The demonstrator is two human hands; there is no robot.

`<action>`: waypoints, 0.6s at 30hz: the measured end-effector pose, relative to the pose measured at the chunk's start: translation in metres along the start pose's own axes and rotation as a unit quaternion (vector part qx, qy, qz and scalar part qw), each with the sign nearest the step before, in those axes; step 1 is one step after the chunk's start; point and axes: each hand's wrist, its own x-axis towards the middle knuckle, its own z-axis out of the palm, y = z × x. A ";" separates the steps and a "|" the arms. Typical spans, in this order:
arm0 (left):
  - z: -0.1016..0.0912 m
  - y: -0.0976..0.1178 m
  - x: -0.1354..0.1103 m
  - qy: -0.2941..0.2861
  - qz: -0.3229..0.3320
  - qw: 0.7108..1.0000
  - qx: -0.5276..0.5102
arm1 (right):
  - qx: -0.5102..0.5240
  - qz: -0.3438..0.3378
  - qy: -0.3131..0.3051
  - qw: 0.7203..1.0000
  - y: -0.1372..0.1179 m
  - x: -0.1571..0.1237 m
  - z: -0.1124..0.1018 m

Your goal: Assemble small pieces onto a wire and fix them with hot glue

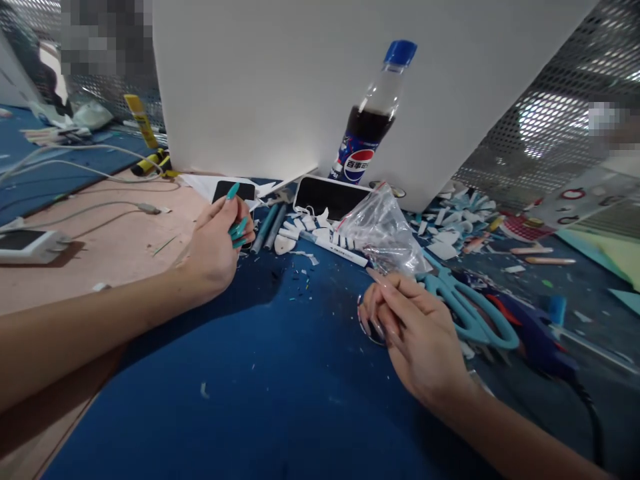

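Pen, one, white-barrelled [340, 252]: lying on the blue tabletop [250, 380], at the centre of your clock, dark end pointing toward 4.

Right grip [420, 333], at 4: your fingers curled, thumb and forefinger drawn together beside the pen's dark end; whether you pinch it or only touch cannot be told.

Left grip [215, 247], at 9: fingers curled, teal nails; whether it holds anything cannot be told.

Handling, as judged: light, stiff, smooth, likely to roll; not fragile. Take hold at mid-barrel, between your thumb and first two fingers.

Clear plastic bag [385, 233], at 2, just beside the pen: thin, crumpled; contents not made out.

Phone [333, 198], at 12: dark screen toward you.

Bottle [365, 130], between 12 and 1, behind the phone: part filled with dark drink, blue cap on.

Scissors [473, 310], near 4: teal handles, beyond your right grip.
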 end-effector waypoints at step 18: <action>0.000 0.012 -0.024 -0.255 0.250 0.803 0.478 | -0.032 0.036 0.006 0.999 -0.002 0.000 -0.002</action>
